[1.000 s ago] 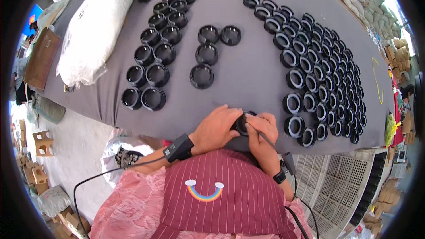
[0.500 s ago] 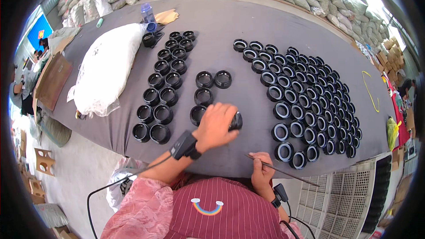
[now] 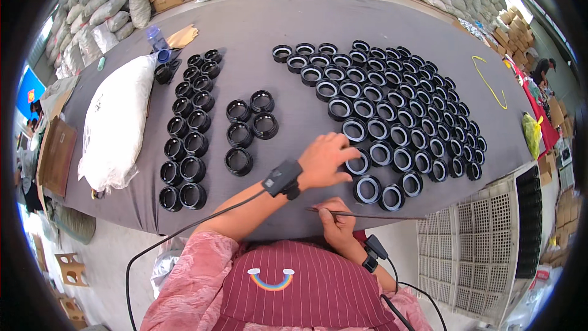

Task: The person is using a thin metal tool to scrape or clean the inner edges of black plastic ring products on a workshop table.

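My left hand (image 3: 323,160) reaches palm-down to the near left edge of a large cluster of black rings. Its thumb and fingers are spread at the side of one black ring (image 3: 368,164); whether they touch it I cannot tell. In my right hand (image 3: 337,225), low by the table's near edge, a thin dark rod (image 3: 380,215) is gripped and points off to the right. Left of my left hand stands a small group of several black rings (image 3: 238,161). Farther left, more black rings (image 3: 193,196) form a double row.
A large white sack (image 3: 116,122) lies on the grey-covered table (image 3: 245,30) at left, near a blue-tinted bottle (image 3: 157,39). At right are a yellow cord (image 3: 487,83) and a yellow bag (image 3: 531,135). Pale plastic crates (image 3: 465,251) stand beside the near right edge.
My left hand has let go of a black ring, which now stands in the small group, and has moved right to the large cluster. The view has shifted right; my right hand still holds the rod.
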`<state>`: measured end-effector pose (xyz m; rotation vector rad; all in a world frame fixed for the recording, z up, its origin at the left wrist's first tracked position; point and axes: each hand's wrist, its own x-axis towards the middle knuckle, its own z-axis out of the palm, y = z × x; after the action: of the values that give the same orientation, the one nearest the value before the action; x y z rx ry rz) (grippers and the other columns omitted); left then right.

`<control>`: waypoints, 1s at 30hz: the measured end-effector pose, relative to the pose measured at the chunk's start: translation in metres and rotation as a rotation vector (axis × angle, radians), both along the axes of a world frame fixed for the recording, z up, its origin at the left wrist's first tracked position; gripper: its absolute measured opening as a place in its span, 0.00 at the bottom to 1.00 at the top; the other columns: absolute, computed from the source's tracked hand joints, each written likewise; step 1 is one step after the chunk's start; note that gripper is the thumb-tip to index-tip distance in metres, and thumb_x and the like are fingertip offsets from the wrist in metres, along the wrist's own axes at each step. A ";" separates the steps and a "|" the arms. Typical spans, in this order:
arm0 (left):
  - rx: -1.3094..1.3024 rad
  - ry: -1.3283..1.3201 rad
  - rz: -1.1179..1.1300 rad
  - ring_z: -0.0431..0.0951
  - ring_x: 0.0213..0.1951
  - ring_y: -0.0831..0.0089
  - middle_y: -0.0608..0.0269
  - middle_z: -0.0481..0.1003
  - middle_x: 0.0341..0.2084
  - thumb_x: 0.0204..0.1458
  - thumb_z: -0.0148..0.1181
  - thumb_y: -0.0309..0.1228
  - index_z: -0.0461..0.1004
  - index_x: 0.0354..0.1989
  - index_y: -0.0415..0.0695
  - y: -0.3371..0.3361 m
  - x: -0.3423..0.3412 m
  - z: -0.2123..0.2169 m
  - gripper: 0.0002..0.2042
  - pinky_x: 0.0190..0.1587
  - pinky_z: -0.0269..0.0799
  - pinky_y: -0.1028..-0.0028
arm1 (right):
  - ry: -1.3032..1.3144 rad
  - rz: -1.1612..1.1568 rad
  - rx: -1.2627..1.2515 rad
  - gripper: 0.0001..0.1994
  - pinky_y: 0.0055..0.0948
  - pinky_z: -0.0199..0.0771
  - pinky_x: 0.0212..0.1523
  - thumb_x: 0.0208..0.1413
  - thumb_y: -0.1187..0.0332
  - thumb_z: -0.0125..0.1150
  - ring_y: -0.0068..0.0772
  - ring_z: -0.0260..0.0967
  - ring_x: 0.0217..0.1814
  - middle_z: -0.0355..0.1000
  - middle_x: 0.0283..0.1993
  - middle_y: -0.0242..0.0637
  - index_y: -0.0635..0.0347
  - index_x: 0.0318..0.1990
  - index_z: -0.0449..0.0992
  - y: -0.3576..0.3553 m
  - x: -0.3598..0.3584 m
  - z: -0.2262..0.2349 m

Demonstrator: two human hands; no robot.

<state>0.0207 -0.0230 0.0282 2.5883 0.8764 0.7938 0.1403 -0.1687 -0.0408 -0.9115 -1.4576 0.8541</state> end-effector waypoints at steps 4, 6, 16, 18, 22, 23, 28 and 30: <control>0.061 0.051 -0.050 0.72 0.47 0.57 0.59 0.72 0.46 0.42 0.73 0.34 0.79 0.37 0.50 -0.004 0.010 -0.016 0.13 0.49 0.69 0.59 | 0.016 0.009 -0.020 0.04 0.32 0.73 0.46 0.61 0.80 0.55 0.34 0.73 0.43 0.78 0.40 0.44 0.65 0.39 0.77 -0.002 -0.002 0.004; 0.014 0.018 -0.043 0.72 0.49 0.54 0.56 0.72 0.48 0.42 0.73 0.32 0.79 0.31 0.46 -0.012 -0.001 -0.022 0.10 0.51 0.70 0.58 | 0.042 0.007 -0.018 0.04 0.32 0.73 0.46 0.61 0.79 0.55 0.34 0.73 0.43 0.78 0.40 0.45 0.65 0.39 0.77 -0.003 -0.001 0.000; -0.259 -0.024 0.090 0.70 0.58 0.47 0.47 0.68 0.57 0.44 0.72 0.30 0.77 0.41 0.44 -0.109 -0.107 -0.020 0.16 0.60 0.67 0.57 | 0.237 0.049 0.056 0.04 0.36 0.74 0.48 0.64 0.77 0.52 0.37 0.72 0.43 0.75 0.40 0.46 0.64 0.42 0.73 0.002 0.002 0.002; -0.273 -0.102 0.152 0.71 0.57 0.48 0.47 0.69 0.57 0.44 0.72 0.30 0.76 0.43 0.43 -0.124 -0.110 -0.023 0.17 0.59 0.68 0.57 | 0.159 -0.003 0.046 0.03 0.37 0.74 0.50 0.64 0.76 0.53 0.38 0.73 0.45 0.75 0.41 0.47 0.64 0.42 0.73 0.004 -0.001 0.006; -0.213 -0.163 0.170 0.72 0.57 0.49 0.48 0.71 0.57 0.45 0.72 0.31 0.74 0.46 0.42 -0.130 -0.117 -0.036 0.20 0.60 0.68 0.56 | -0.064 -0.058 0.093 0.06 0.35 0.73 0.50 0.60 0.80 0.58 0.38 0.71 0.48 0.80 0.44 0.43 0.64 0.43 0.77 0.009 -0.010 0.013; -0.216 -0.168 0.173 0.72 0.57 0.49 0.48 0.71 0.57 0.45 0.72 0.31 0.74 0.46 0.42 -0.129 -0.117 -0.037 0.20 0.60 0.68 0.56 | -0.069 -0.055 0.091 0.06 0.35 0.73 0.50 0.60 0.80 0.58 0.38 0.71 0.48 0.80 0.44 0.43 0.64 0.43 0.77 0.011 -0.011 0.013; -0.119 -0.127 0.161 0.74 0.56 0.51 0.49 0.73 0.56 0.48 0.69 0.32 0.74 0.44 0.43 -0.129 -0.115 -0.037 0.16 0.62 0.68 0.52 | -0.220 -0.086 0.154 0.08 0.36 0.73 0.51 0.57 0.79 0.63 0.41 0.71 0.48 0.81 0.46 0.39 0.60 0.43 0.79 0.016 -0.016 0.018; -0.132 -0.126 0.158 0.74 0.56 0.49 0.47 0.73 0.57 0.49 0.69 0.33 0.75 0.45 0.43 -0.129 -0.115 -0.037 0.16 0.62 0.68 0.53 | -0.269 -0.071 0.165 0.08 0.36 0.73 0.51 0.57 0.79 0.64 0.41 0.72 0.47 0.81 0.46 0.38 0.60 0.43 0.80 0.021 -0.018 0.021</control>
<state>-0.0945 -0.1517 -0.0085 2.3498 1.0664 0.8992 0.1227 -0.1480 -0.0194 -0.9738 -1.6886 0.5648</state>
